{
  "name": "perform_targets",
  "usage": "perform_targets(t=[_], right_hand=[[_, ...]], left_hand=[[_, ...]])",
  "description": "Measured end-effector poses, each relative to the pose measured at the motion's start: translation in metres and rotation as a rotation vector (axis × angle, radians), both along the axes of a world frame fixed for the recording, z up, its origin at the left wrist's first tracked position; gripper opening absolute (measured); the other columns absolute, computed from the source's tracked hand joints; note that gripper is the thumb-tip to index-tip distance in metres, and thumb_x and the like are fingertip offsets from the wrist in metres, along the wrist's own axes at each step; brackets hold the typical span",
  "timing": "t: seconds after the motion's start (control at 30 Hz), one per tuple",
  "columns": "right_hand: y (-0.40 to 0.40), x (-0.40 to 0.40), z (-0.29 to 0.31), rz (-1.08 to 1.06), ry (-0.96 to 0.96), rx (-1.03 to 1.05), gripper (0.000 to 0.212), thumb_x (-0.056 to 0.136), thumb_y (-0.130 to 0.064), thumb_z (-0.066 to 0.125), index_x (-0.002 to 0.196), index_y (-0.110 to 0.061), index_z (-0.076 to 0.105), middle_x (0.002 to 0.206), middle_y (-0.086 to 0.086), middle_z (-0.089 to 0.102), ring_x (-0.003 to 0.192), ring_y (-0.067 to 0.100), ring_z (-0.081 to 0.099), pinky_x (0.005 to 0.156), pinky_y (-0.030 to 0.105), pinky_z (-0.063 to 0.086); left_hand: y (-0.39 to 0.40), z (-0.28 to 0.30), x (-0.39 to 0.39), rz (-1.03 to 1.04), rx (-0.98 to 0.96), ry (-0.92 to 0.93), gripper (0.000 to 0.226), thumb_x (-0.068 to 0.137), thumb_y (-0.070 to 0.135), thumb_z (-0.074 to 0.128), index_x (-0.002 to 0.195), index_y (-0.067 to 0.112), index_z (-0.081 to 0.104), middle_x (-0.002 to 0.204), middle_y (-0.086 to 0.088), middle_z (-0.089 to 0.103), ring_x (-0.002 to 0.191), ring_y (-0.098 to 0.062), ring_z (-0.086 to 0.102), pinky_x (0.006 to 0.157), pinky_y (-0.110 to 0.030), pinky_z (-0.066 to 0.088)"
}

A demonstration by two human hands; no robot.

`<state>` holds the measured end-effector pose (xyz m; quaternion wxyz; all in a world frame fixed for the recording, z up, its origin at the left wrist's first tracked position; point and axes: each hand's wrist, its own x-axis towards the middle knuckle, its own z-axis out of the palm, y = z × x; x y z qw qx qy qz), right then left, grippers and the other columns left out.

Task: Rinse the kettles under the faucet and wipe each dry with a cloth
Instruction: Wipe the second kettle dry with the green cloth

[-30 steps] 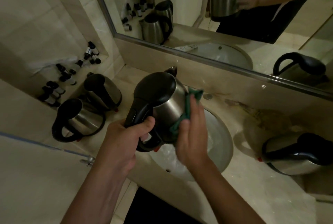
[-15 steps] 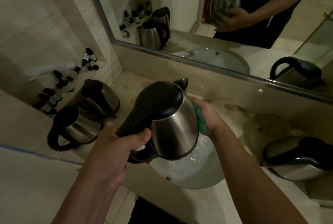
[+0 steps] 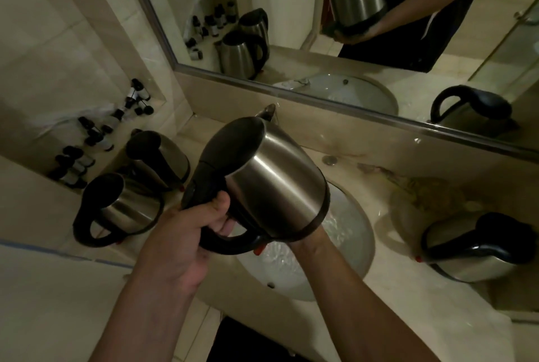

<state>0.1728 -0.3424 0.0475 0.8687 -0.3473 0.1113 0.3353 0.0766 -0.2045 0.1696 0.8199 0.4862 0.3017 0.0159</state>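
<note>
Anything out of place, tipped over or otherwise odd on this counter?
Yes: the kettle on the right lies on its side on the counter, while the two left kettles stand upright. Brownish staining marks the counter behind it.

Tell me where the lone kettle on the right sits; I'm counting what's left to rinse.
In the head view, that kettle rests on the counter right of the sink, below the mirror.

Dim light lay over a beige marble counter (image 3: 408, 318). A framed mirror (image 3: 291, 26) filled the upper right of the frame, and pale tiled wall (image 3: 58, 41) the upper left, with a recessed ledge (image 3: 38, 175) below.
</note>
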Motion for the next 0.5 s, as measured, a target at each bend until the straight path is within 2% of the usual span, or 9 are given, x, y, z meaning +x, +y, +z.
perform_targets(t=[0.03, 0.07, 0.1, 0.17, 0.23, 0.3, 0.4, 0.5], right_hand=[[0.003, -0.002, -0.005, 0.017, 0.026, 0.033, 0.038, 0.104, -0.034, 0.054, 0.109, -0.001, 0.073, 0.095, 0.019, 0.072, 0.077, 0.035, 0.070, 0.055, 0.039, 0.061], [0.008, -0.009, -0.006, 0.010, 0.083, 0.076, 0.050, 0.106, -0.041, 0.047, 0.124, 0.001, 0.066, 0.103, 0.021, 0.069, 0.080, 0.039, 0.068, 0.054, 0.039, 0.059], [0.012, -0.011, -0.009, 0.022, 0.124, 0.098, 0.064, 0.101, -0.049, 0.050, 0.139, 0.002, 0.055, 0.113, 0.024, 0.061, 0.086, 0.044, 0.062, 0.058, 0.040, 0.055], [0.010, -0.020, -0.011, -0.015, 0.198, 0.081, 0.088, 0.090, -0.057, 0.060, 0.155, -0.003, 0.036, 0.132, 0.022, 0.045, 0.111, 0.044, 0.046, 0.081, 0.044, 0.045], [0.005, -0.028, -0.008, -0.089, 0.289, 0.156, 0.079, 0.092, -0.054, 0.057, 0.155, -0.009, 0.042, 0.143, 0.023, 0.044, 0.124, 0.039, 0.038, 0.097, 0.040, 0.039], [-0.002, -0.041, 0.003, -0.157, 0.326, 0.217, 0.065, 0.098, -0.049, 0.046, 0.149, -0.010, 0.052, 0.145, 0.023, 0.052, 0.123, 0.037, 0.048, 0.098, 0.039, 0.047], [-0.008, -0.050, 0.016, -0.284, 0.275, 0.144, 0.057, 0.097, -0.039, 0.038, 0.138, -0.009, 0.063, 0.135, 0.018, 0.064, 0.119, 0.032, 0.056, 0.101, 0.043, 0.046], [-0.007, -0.040, 0.035, -0.395, 0.136, -0.041, 0.046, 0.103, -0.033, 0.035, 0.121, -0.012, 0.071, 0.118, 0.010, 0.074, 0.112, 0.026, 0.062, 0.093, 0.037, 0.048]], left_hand=[[-0.001, -0.001, 0.001, 0.022, 0.000, -0.003, 0.014, 0.070, 0.017, 0.071, 0.058, 0.019, 0.066, 0.052, 0.007, 0.058, 0.067, -0.008, 0.071, 0.092, -0.036, 0.049], [-0.004, -0.001, 0.003, 0.032, 0.010, -0.009, 0.018, 0.071, 0.016, 0.070, 0.055, 0.019, 0.063, 0.050, 0.006, 0.052, 0.060, -0.008, 0.066, 0.093, -0.037, 0.049], [-0.006, -0.004, 0.004, 0.050, 0.020, -0.010, 0.021, 0.071, 0.015, 0.070, 0.052, 0.019, 0.061, 0.048, 0.005, 0.046, 0.054, -0.007, 0.060, 0.093, -0.038, 0.049], [-0.009, -0.010, 0.005, 0.099, 0.015, -0.011, 0.024, 0.070, 0.016, 0.072, 0.050, 0.019, 0.060, 0.049, 0.004, 0.042, 0.051, -0.007, 0.054, 0.095, -0.040, 0.049], [-0.012, -0.016, 0.005, 0.126, -0.001, -0.020, 0.017, 0.069, 0.018, 0.074, 0.056, 0.019, 0.064, 0.053, 0.003, 0.044, 0.057, -0.009, 0.054, 0.102, -0.045, 0.050], [-0.016, -0.017, 0.006, 0.154, 0.004, -0.033, 0.010, 0.068, 0.019, 0.076, 0.061, 0.019, 0.069, 0.057, 0.004, 0.050, 0.061, -0.010, 0.055, 0.107, -0.047, 0.048], [-0.020, -0.016, 0.009, 0.186, 0.089, -0.052, 0.007, 0.067, 0.020, 0.076, 0.061, 0.020, 0.072, 0.058, 0.006, 0.059, 0.063, -0.009, 0.058, 0.102, -0.045, 0.047], [-0.030, -0.015, 0.007, 0.162, 0.201, -0.034, 0.010, 0.064, 0.027, 0.077, 0.072, 0.023, 0.080, 0.076, 0.007, 0.076, 0.092, -0.015, 0.069, 0.107, -0.045, 0.045]])
